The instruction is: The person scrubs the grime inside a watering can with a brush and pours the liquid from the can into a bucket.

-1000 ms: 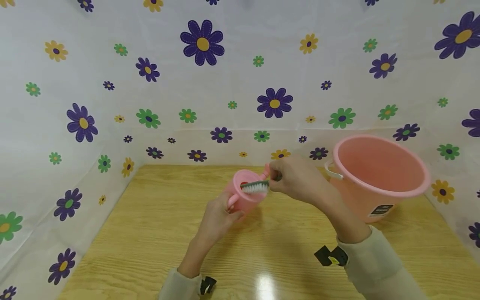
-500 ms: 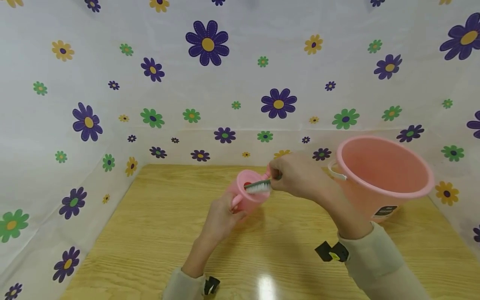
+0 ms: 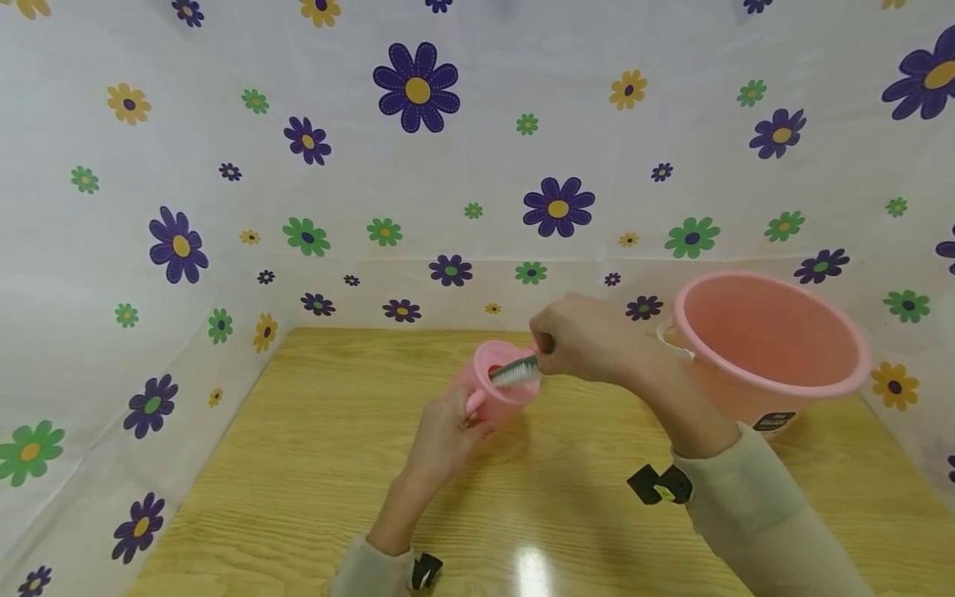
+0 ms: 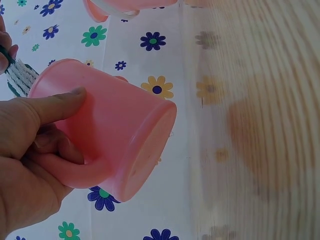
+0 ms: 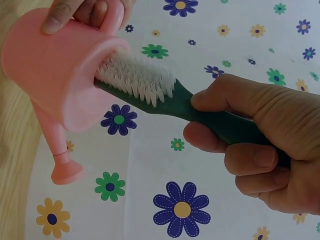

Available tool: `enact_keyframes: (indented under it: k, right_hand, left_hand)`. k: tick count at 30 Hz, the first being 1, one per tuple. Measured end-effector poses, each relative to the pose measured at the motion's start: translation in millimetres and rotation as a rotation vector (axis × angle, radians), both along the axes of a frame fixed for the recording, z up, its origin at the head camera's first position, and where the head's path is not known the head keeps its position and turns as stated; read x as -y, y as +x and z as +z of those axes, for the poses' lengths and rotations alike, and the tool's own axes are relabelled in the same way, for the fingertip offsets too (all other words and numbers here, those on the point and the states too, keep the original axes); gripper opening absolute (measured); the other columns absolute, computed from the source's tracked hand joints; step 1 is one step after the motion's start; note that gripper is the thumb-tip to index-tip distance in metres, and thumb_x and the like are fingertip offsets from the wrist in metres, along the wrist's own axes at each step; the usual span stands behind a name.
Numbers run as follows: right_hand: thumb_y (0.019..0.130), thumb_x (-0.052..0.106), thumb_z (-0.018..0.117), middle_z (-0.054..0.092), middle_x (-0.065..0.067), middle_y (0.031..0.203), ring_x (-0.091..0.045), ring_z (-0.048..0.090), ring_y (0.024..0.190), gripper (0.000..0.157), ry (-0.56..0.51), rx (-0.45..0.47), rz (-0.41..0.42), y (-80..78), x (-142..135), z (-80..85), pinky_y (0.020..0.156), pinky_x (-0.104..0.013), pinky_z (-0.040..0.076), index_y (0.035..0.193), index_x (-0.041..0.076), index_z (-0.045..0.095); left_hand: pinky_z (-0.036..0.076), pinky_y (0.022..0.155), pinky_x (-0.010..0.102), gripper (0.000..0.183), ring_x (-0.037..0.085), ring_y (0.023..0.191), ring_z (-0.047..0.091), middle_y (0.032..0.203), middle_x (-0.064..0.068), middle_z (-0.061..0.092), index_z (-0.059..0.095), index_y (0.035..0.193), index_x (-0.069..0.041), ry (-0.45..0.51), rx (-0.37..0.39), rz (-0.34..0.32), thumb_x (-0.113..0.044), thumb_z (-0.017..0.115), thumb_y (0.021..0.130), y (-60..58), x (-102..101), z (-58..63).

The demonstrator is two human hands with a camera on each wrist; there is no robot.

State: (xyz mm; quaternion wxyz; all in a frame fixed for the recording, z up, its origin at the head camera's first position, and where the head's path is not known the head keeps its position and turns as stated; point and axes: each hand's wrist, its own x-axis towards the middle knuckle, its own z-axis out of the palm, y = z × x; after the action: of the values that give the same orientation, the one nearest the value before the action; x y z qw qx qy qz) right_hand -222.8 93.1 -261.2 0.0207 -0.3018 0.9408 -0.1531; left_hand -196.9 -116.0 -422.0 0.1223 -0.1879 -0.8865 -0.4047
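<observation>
A small pink watering can (image 3: 496, 406) is held tilted above the table, its open top facing the right hand. My left hand (image 3: 442, 435) grips its handle (image 4: 75, 172), the thumb lying along the can's side in the left wrist view. My right hand (image 3: 585, 340) holds the dark green handle of a scrub brush (image 5: 150, 90) with white bristles. The tip of the brush head reaches into the can's opening, with the rest of the bristles outside. In the right wrist view the spout (image 5: 65, 167) points downward. A bit of red (image 3: 493, 370) shows inside the opening.
A large pink bucket (image 3: 768, 332) with a white handle and dark label stands at the right, close to the right forearm. The wooden table (image 3: 313, 464) lies below the hands. White flower-printed sheeting (image 3: 336, 99) encloses the back and sides.
The head view has shifted slightly, so the scene sits a little farther right. My right hand is slightly higher and the brush slants more steeply into the can. Both grips are unchanged.
</observation>
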Motion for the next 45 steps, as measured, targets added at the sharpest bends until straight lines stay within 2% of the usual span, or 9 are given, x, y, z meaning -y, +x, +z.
enact_keyframes:
  k: [3,7,11,17,22,30,36,45]
  right_hand:
    - [0.080,0.006,0.073,0.054,0.003,0.062,-0.013,0.048,0.060,0.020,0.024,0.006,0.010,-1.7,1.3,4.1,0.053,-0.025,0.038,0.067,0.013,0.060]
    - [0.079,0.007,0.075,0.054,0.003,0.062,-0.014,0.049,0.060,0.021,0.083,0.003,0.011,-2.0,3.8,7.7,0.054,-0.025,0.039,0.066,0.015,0.060]
    - [0.080,0.007,0.075,0.055,0.003,0.063,-0.014,0.049,0.060,0.021,0.092,0.019,0.003,-1.5,5.5,7.2,0.054,-0.025,0.040,0.067,0.014,0.061]
    - [0.079,0.006,0.074,0.054,0.002,0.063,-0.013,0.048,0.058,0.021,0.047,0.033,0.005,-2.8,3.3,3.8,0.053,-0.024,0.039,0.067,0.014,0.060]
    - [0.078,0.006,0.074,0.050,0.004,0.060,-0.011,0.046,0.057,0.024,0.057,0.006,0.040,-1.9,1.7,2.3,0.052,-0.024,0.036,0.064,0.015,0.057]
    - [0.078,0.007,0.074,0.050,0.005,0.060,-0.012,0.045,0.057,0.024,0.102,-0.011,0.049,-1.5,6.8,7.6,0.052,-0.024,0.035,0.065,0.016,0.056]
    - [0.078,0.008,0.074,0.050,0.004,0.060,-0.012,0.045,0.057,0.024,0.106,-0.025,0.055,-4.2,6.2,6.8,0.053,-0.024,0.035,0.064,0.016,0.056]
    - [0.078,0.007,0.074,0.048,0.007,0.059,-0.010,0.044,0.057,0.027,0.064,-0.077,0.121,-5.6,-1.1,4.2,0.053,-0.024,0.035,0.064,0.018,0.054]
  left_hand:
    - [0.052,0.065,0.024,0.028,0.014,0.074,0.057,0.082,0.005,0.065,0.060,0.089,-0.003,0.002,-0.023,-0.007,0.002,0.084,0.075,-1.7,0.0,-0.7]
    - [0.047,0.063,0.022,0.026,0.013,0.071,0.052,0.077,0.001,0.060,0.060,0.086,-0.004,-0.010,-0.004,-0.014,0.001,0.084,0.075,-3.1,-1.4,-1.9]
    - [0.047,0.062,0.022,0.026,0.012,0.070,0.051,0.076,0.002,0.060,0.059,0.085,-0.003,-0.019,0.019,-0.010,0.000,0.083,0.077,-1.7,-2.3,-3.1]
    - [0.054,0.068,0.026,0.027,0.016,0.077,0.060,0.088,0.008,0.067,0.060,0.093,-0.002,0.006,0.029,-0.002,0.000,0.082,0.078,2.1,-1.5,-3.9]
    - [0.057,0.075,0.030,0.030,0.019,0.086,0.065,0.099,0.012,0.070,0.060,0.100,-0.002,0.006,0.057,-0.012,-0.001,0.082,0.079,5.5,-0.4,-5.4]
    - [0.048,0.064,0.021,0.025,0.011,0.071,0.053,0.078,0.002,0.062,0.057,0.085,-0.005,-0.071,0.005,-0.027,-0.002,0.082,0.079,0.3,-0.9,-5.7]
    - [0.053,0.068,0.023,0.025,0.012,0.076,0.058,0.084,0.005,0.065,0.059,0.088,-0.004,-0.048,0.014,-0.036,0.000,0.082,0.078,-0.2,-1.3,-6.6]
    - [0.057,0.084,0.038,0.034,0.022,0.096,0.067,0.108,0.013,0.071,0.062,0.107,-0.002,0.065,0.082,-0.036,-0.001,0.081,0.079,-0.2,0.6,-4.1]
